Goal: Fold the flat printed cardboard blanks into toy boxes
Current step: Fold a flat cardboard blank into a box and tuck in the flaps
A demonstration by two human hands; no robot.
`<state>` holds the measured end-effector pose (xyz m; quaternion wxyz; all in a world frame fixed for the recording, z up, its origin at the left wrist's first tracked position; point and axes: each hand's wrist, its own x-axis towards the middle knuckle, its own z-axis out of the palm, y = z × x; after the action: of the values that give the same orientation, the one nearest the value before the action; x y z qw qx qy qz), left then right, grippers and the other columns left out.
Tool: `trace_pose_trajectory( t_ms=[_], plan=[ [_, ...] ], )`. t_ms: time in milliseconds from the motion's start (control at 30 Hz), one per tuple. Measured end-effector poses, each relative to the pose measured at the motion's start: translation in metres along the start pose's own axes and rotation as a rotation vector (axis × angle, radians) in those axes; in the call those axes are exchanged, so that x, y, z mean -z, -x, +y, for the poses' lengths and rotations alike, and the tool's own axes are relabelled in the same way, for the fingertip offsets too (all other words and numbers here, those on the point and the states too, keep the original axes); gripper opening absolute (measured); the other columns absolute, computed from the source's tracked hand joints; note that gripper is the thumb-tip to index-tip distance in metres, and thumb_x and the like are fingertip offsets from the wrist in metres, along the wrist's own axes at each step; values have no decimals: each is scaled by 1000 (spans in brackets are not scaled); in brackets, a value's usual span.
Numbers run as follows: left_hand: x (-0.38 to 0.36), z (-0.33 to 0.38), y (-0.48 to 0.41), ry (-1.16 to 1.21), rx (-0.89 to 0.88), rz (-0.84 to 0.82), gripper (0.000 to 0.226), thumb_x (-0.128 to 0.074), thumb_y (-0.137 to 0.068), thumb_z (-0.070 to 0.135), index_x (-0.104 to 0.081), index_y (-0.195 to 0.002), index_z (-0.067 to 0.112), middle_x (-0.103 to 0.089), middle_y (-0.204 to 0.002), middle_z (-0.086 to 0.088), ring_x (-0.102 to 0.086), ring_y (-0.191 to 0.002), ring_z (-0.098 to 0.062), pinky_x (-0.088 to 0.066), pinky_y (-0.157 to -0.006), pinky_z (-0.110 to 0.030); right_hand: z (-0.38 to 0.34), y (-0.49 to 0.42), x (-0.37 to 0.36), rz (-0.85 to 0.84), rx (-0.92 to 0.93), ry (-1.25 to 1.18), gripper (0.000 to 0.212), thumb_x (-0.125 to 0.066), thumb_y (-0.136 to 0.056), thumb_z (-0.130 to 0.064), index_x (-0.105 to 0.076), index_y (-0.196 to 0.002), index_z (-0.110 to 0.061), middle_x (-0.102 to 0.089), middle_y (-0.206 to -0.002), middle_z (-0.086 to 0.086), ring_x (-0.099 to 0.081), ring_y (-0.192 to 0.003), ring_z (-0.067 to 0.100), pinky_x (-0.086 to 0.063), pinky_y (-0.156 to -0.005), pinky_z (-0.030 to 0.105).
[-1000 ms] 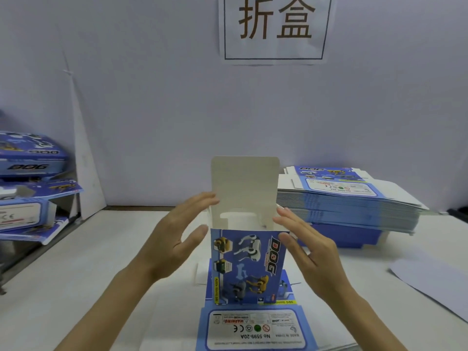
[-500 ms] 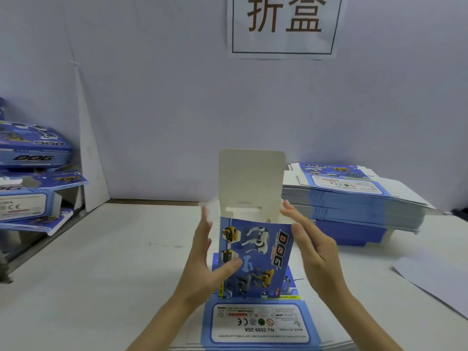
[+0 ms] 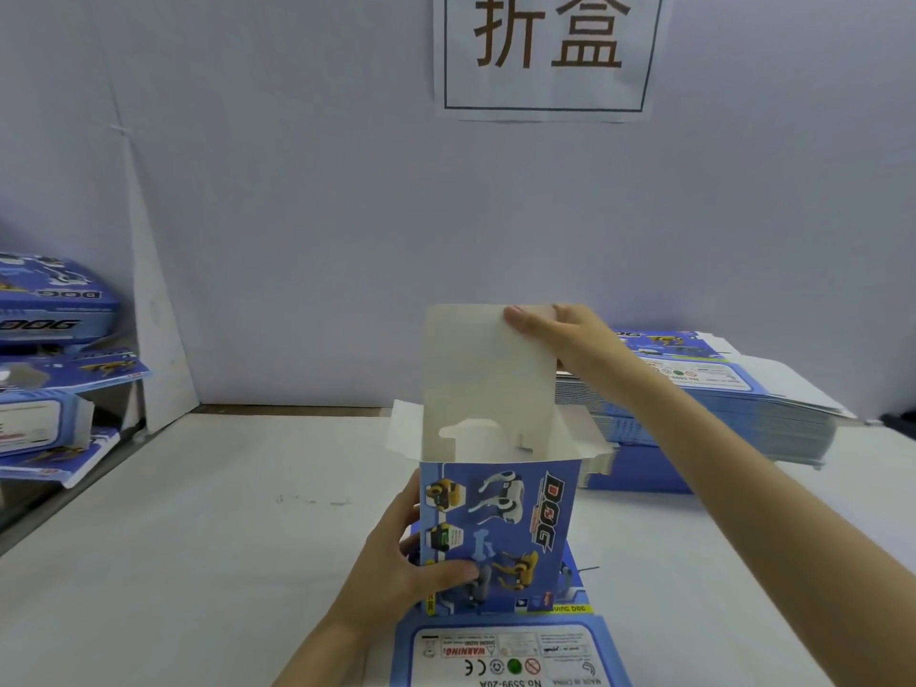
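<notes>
A blue printed toy box (image 3: 500, 533) with "DOG" lettering stands upright in front of me, squared up, its top open. Its tall white lid flap (image 3: 488, 364) sticks straight up, and short side flaps splay out left and right. My left hand (image 3: 396, 562) grips the box's lower left edge, thumb across the printed front. My right hand (image 3: 560, 334) pinches the lid flap's top right corner. A flat blank (image 3: 505, 657) lies on the table under the box, label side up.
A thick stack of flat blanks (image 3: 714, 404) sits at the right rear of the white table (image 3: 198, 528). Folded boxes (image 3: 49, 309) are piled on a shelf at far left. A white wall with a paper sign (image 3: 547, 52) is behind.
My left hand has closed round the box's lower left side. My right hand left the box's right side and rose to take the lid flap's top corner. The box now stands squared.
</notes>
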<state>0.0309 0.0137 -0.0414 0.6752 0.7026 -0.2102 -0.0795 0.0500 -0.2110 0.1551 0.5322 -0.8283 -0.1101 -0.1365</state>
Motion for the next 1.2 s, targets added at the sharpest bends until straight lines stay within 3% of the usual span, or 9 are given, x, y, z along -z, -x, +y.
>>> trace_pose_trajectory(
  t_ms=[133, 233, 367, 500, 600, 733, 933, 1100, 1200],
  plan=[
    [1, -2, -1, -6, -2, 2, 103, -93, -50, 41, -43, -139, 24, -69, -115, 2, -69, -100, -18, -57, -73, -22, 26, -26, -8, -34, -440, -191, 33, -73, -82, -40, -64, -99, -15, -74, -80, 1, -71, -65, 15, -57, -57, 28],
    [2, -4, 0, -16, -7, 2, 99, -92, -55, 34, -43, -140, 20, -69, -115, 1, -69, -100, -17, -57, -72, -23, 45, -31, -15, -227, -628, 316, 34, -63, -89, -43, -63, -110, -15, -70, -106, 0, -67, -94, 20, -52, -82, 32],
    [0, -2, 3, -32, -21, -16, 87, -88, -60, 33, -44, -135, 25, -68, -115, 13, -67, -103, -9, -56, -69, -20, 59, -24, -5, -364, -778, 502, 22, -63, -91, -30, -58, -106, -14, -63, -75, 1, -62, -60, 11, -47, -48, 22],
    [-1, 0, 4, -12, -12, -10, 92, -89, -58, 40, -42, -136, 26, -67, -117, 12, -67, -104, -10, -57, -73, -22, 47, -18, -8, -439, -610, 482, 23, -72, -76, -50, -77, -89, -31, -73, -80, -12, -67, -64, 2, -49, -63, 19],
    [-2, -1, 3, -23, -13, 2, 95, -87, -58, 36, -41, -140, 22, -68, -116, 10, -67, -103, -10, -56, -74, -21, 48, -29, -5, -202, -465, 67, 57, -78, -65, -56, -69, -110, -22, -74, -99, 0, -70, -83, 16, -55, -80, 32],
    [-2, -1, 2, -22, -18, 3, 92, -86, -60, 29, -41, -140, 21, -69, -116, 8, -67, -103, -12, -56, -75, -22, 43, -31, -1, -189, -238, -272, 25, -75, -81, -23, -74, -101, -38, -75, -96, -2, -72, -84, 18, -59, -71, 34],
    [-2, -2, 2, -28, -17, 0, 92, -86, -61, 31, -40, -140, 21, -69, -116, 10, -67, -103, -10, -56, -73, -20, 31, -21, -7, -141, -85, -283, 31, -64, -88, -3, -78, -82, -29, -75, -82, -7, -69, -68, 6, -55, -60, 18],
    [-2, 2, 4, -28, -18, -9, 101, -89, -53, 52, -40, -138, 29, -66, -117, 18, -64, -105, -4, -54, -74, -18, 13, -22, -2, -178, -151, -319, 9, -75, -74, -32, -80, -80, -28, -75, -85, 0, -69, -69, 14, -56, -58, 26],
    [-2, 2, 4, -11, -14, -7, 98, -89, -56, 46, -39, -139, 28, -66, -117, 17, -65, -104, -4, -55, -72, -18, 5, -24, -4, -165, -184, -319, 23, -74, -69, -42, -79, -81, -22, -76, -84, 2, -72, -71, 15, -57, -59, 28]
  ],
)
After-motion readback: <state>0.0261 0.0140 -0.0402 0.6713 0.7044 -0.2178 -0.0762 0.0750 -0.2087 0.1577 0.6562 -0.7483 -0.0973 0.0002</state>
